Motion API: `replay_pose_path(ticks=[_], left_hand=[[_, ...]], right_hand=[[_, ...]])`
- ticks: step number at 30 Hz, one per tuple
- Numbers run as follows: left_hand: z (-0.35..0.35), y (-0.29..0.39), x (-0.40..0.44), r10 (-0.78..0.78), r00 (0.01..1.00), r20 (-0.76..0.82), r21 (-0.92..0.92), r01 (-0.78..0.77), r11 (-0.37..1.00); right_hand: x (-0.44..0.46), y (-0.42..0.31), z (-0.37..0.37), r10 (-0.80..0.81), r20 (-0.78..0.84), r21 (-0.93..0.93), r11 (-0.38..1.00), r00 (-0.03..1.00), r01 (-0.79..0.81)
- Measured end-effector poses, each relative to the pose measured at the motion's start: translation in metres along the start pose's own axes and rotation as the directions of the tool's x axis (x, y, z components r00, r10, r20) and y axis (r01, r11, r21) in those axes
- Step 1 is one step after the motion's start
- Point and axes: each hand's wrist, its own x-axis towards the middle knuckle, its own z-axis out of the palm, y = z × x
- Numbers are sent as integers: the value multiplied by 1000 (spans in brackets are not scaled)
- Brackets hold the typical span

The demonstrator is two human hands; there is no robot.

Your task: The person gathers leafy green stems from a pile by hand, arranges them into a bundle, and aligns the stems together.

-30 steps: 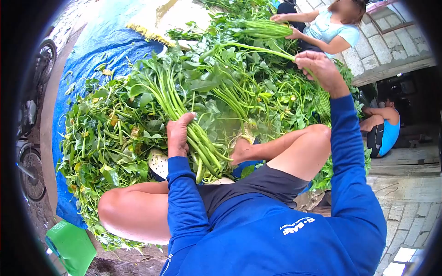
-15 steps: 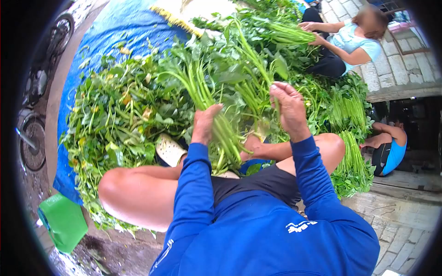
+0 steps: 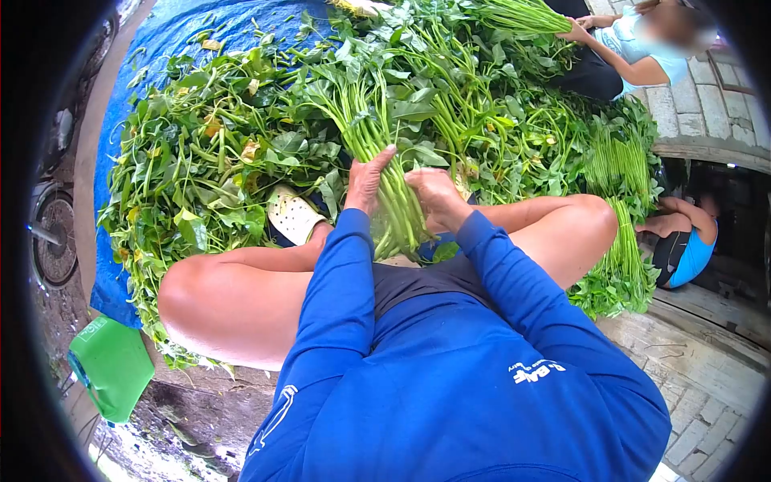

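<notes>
My left hand (image 3: 368, 183) is wrapped round a bunch of long leafy green stems (image 3: 393, 201), thumb across the front. The leaves fan out at the far end and the cut ends point down towards my lap. Against the right side of the bunch is my right hand (image 3: 438, 193), its fingers curled closed; what they grip is hidden. A wide heap of loose leafy greens (image 3: 233, 169) lies around my legs, with more long stems (image 3: 458, 104) spread just beyond my hands.
A blue tarp (image 3: 173, 52) lies under the heap. Tidy stacked bunches (image 3: 614, 173) are at the right. One person (image 3: 634, 48) holds a bunch at the upper right; another person (image 3: 691, 241) sits further right. A green plastic container (image 3: 112, 365) stands at lower left.
My right hand has come down and left from the raised single stem to the side of the bunch. My left hand still grips the bunch, now more upright. The view has shifted slightly.
</notes>
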Motion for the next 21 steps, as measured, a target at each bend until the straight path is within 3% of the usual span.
replay_pose_path(ticks=[1, 2, 3, 4, 8, 10, 12, 13, 16, 18, 20, 21], left_hand=[[5, 0, -3, 39, 999, -26, 63, -38, 997], [9, 0, -6, 81, 996, -49, 127, -74, 989], [2, -4, 1, -14, 998, -54, 95, 19, 995], [1, 0, 1, -8, 998, -55, 99, 13, 995], [4, 0, -3, 30, 998, -63, 108, -23, 994], [12, 5, -9, 70, 994, -84, 134, -58, 989], [15, 7, -11, 74, 993, -95, 128, -61, 990], [14, 7, -8, 83, 992, -94, 124, -71, 990], [14, 16, -9, 81, 993, -85, 100, -72, 992], [14, 22, -9, 97, 992, -79, 126, -87, 988], [16, 23, -12, 117, 991, -61, 139, -108, 984], [18, 23, -13, 123, 992, -39, 135, -117, 984]], right_hand=[[2, 2, -3, -139, 12, -137, 981, 990, 139], [2, 5, -5, -80, 0, -88, 993, 997, 79], [-8, -7, -1, -23, -7, -39, 999, 1000, 23], [-13, -14, 3, 30, -10, 12, 999, 999, -30], [-21, -8, 9, 26, -77, 194, 981, 997, -11], [-26, -3, 11, -99, -183, -161, 985, 978, 70], [-30, 2, 11, -250, -241, -501, 860, 938, 100], [-33, 7, -5, -409, -76, -603, 745, 909, 285], [-40, 15, -15, -430, -71, -666, 692, 900, 278], [-36, 7, -28, -488, 67, -812, 480, 870, 331], [-45, -41, -23, -530, 27, -851, 433, 847, 298], [-40, -57, -13, -643, 56, -761, 468, 764, 450]])
